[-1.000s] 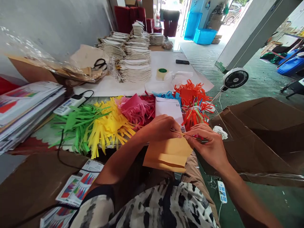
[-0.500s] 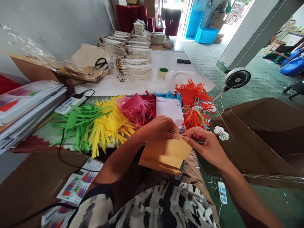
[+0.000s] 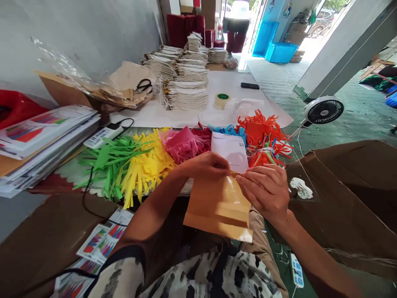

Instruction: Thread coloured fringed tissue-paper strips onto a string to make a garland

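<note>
Paper (image 3: 214, 196), tan-brown, flat and roughly rectangular, hangs tilted above the person's light-brown trousers (image 3: 262, 240), its upper edge held on both sides. The left hand (image 3: 208, 162) curls inward with its fingers folded closely onto that edge, some fingertips hidden; the right hand (image 3: 268, 190) has its fingers bent and drawn together, gripping the upper right corner. Sunlight crosses the sheet, with a bright patch at its lower right corner. Just beyond the hands, a white rectangular packet (image 3: 231, 147) lies on the long, covered table (image 3: 229, 78), between a pink bunch of thin strips (image 3: 184, 145) and an orange-red bunch of thin strips (image 3: 259, 128). Farther left lie a yellow bunch (image 3: 150, 163) and a green bunch (image 3: 113, 159), overlapping. Behind the packet stands a clear tape roll with a green core (image 3: 222, 101); a round white-and-black fan (image 3: 324, 111) stands at the right.
</note>
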### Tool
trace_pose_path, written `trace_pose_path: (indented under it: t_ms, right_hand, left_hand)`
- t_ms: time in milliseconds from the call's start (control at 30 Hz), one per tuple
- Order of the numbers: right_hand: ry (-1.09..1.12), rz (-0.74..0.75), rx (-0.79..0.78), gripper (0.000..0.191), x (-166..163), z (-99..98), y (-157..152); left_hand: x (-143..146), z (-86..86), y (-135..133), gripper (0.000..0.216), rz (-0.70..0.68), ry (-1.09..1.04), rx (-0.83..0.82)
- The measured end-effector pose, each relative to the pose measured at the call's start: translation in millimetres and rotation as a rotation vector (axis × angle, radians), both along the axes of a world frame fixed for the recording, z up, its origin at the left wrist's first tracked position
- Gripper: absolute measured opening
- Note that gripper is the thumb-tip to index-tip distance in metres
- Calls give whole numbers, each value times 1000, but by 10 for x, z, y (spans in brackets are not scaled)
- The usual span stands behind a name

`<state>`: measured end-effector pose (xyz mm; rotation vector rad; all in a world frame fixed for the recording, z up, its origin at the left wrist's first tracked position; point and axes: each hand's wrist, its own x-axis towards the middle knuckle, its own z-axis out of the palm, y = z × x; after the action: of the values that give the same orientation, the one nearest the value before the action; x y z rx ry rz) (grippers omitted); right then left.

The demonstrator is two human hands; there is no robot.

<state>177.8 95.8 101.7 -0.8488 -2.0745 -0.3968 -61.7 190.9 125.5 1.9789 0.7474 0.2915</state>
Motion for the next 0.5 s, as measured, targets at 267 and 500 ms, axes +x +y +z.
trace_pose_path:
  t_ms: [267, 500]
  right_hand:
    - [519, 59, -663, 12, 93, 58, 927]
    - [291, -21, -908, 22, 56, -414, 2051]
  left_hand:
    - [-6, -248, 492, 13, 27, 113, 525]
    - [48, -477, 772, 11, 85, 254, 409]
